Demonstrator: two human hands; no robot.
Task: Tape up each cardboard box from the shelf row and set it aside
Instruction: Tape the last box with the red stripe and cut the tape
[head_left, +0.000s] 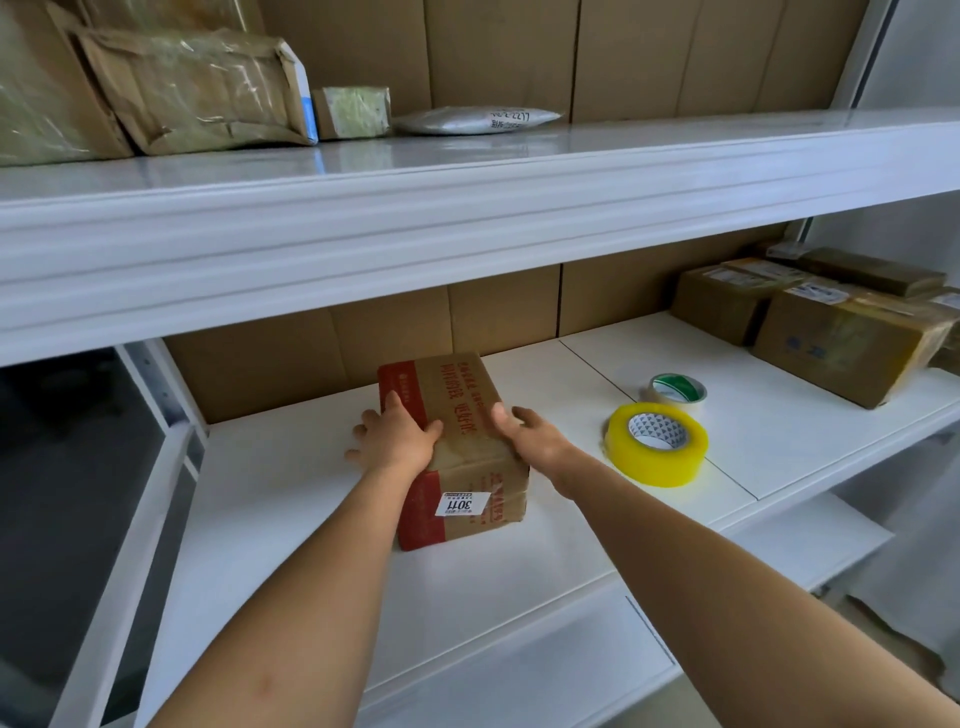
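Observation:
A brown cardboard box (470, 395) with red printing, glossy tape and a white "3011" label stands on the white lower shelf (291, 499). My left hand (397, 439) grips its left top edge, thumb lying over the top and fingers spread down the left side. My right hand (527, 431) holds the right top edge, thumb on top and fingers along the right side. A yellow-tinted roll of packing tape (657, 449) lies flat on the shelf to the right of the box, with a smaller tape roll (678, 392) just behind it.
Several taped cardboard boxes (841, 348) are stacked at the shelf's far right. The upper shelf (467, 208) overhangs closely and carries wrapped parcels (197, 88) and a grey mailer bag (478, 120). Cardboard sheets line the back wall.

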